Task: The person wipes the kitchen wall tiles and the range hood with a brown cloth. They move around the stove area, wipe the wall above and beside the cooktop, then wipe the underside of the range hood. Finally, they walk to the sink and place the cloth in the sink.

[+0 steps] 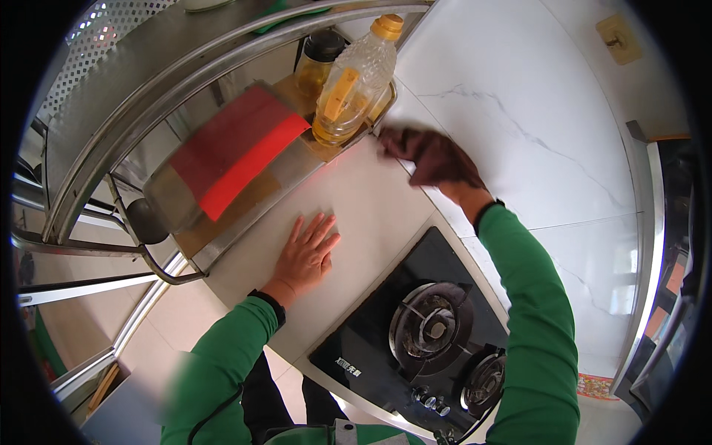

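In my right hand (460,192) is a dark maroon cloth (431,156), blurred by motion. The cloth is up against the white marbled wall tiles (512,144), near the back corner of the countertop (356,194). My left hand (306,256) rests palm down on that countertop, fingers spread, holding nothing. A clear plastic bottle (356,83) with a yellow cap and a little yellow liquid stands on the metal rack, left of the cloth. My right palm is hidden under the cloth.
A black glass gas stove (423,328) with two burners lies right of my left hand. On the rack (200,258) are a red-wrapped container (245,150) and a black-lidded jar (320,61). The rack's curved metal rails (183,61) arch overhead at left. A range hood seems to line the right edge.
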Tool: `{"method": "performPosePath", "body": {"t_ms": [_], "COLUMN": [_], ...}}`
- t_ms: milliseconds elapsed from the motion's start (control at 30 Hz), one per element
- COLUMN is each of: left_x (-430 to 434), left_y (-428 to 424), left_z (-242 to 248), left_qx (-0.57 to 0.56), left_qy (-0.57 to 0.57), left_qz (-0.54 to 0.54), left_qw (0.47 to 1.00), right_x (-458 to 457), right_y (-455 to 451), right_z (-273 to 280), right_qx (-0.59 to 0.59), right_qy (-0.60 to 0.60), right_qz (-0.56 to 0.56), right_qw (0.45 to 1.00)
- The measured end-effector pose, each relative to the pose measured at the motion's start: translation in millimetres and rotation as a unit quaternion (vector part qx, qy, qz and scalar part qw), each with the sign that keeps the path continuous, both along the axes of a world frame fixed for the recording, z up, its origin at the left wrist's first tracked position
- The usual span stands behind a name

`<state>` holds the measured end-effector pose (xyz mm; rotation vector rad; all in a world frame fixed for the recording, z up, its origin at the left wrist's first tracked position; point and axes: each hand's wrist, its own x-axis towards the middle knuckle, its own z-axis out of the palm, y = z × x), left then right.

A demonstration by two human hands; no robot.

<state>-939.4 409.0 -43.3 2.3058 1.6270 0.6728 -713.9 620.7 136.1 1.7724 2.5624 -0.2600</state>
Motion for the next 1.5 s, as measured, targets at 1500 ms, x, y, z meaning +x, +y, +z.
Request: {"method": "performPosePath", "body": {"t_ms": [1500], "left_x": [1], "left_y": [3], "left_z": [3], "left_qx": [-0.001], "left_qy": [0.005], "left_qz": [-0.006], "left_qw": [1.0], "right_x": [-11], "right_y": [34], "right_z": [-45], "right_qx": [-0.238], "right_qy": [0.357], "right_qz": [0.024], "right_qw": [0.903]}}
